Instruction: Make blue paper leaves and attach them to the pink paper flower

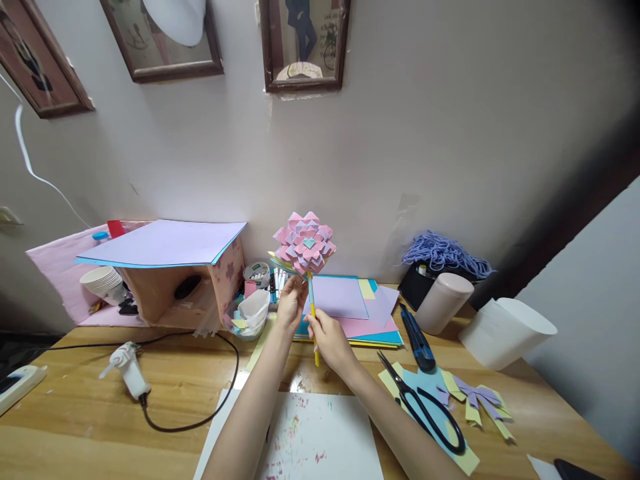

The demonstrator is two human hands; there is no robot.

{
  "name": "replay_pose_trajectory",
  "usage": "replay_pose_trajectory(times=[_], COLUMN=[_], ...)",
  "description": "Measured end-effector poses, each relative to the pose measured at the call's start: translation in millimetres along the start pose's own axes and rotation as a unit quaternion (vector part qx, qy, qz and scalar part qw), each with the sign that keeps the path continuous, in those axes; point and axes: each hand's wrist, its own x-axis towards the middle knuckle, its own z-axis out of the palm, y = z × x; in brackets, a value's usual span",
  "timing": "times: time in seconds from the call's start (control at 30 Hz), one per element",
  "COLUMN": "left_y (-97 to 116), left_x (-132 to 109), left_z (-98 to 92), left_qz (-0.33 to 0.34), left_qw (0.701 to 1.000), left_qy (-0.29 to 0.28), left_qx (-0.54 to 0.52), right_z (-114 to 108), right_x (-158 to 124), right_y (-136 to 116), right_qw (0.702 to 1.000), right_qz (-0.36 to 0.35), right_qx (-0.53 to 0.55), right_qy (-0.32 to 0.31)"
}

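Note:
A folded-paper flower (305, 244), pink and lilac with a pale teal heart at its centre, is held up over the middle of the desk. Its striped yellow and light blue stem (313, 303) points down, tilted slightly. My left hand (293, 301) is closed just under the bloom, beside the top of the stem; its fingertips are partly hidden behind the flower's base. Lower down, my right hand (327, 333) pinches the stem between thumb and fingers. Behind both hands lies a stack of coloured paper (337, 297).
Scissors (425, 403) and paper scraps lie at right, near a blue utility knife (417, 337) and a paper bow (480, 400). A glue gun (129, 370) with its looping cord rests at left. A white sheet (320, 440) lies in front, and a box (175, 297) stands back left.

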Motion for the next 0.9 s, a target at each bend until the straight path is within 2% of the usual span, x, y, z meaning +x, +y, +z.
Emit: replay_pose_trajectory(times=[0.3,0.5,0.9], left_y=[1,5,4], left_x=[-4,-4,-4], left_z=[2.8,8.3,6.2], left_qz=[-0.004,0.012,0.063], left_qw=[1.0,1.0,0.997], left_qy=[0.011,0.01,-0.03], left_qx=[0.017,0.009,0.021], right_z=[1,0,-1], right_x=[0,-2,-3], right_y=[4,-3,-4], right_qw=[1.0,1.0,1.0], right_qz=[-0.001,0.0,-0.011], right_qx=[0.001,-0.011,-0.024], right_qy=[0.006,-0.004,0.001])
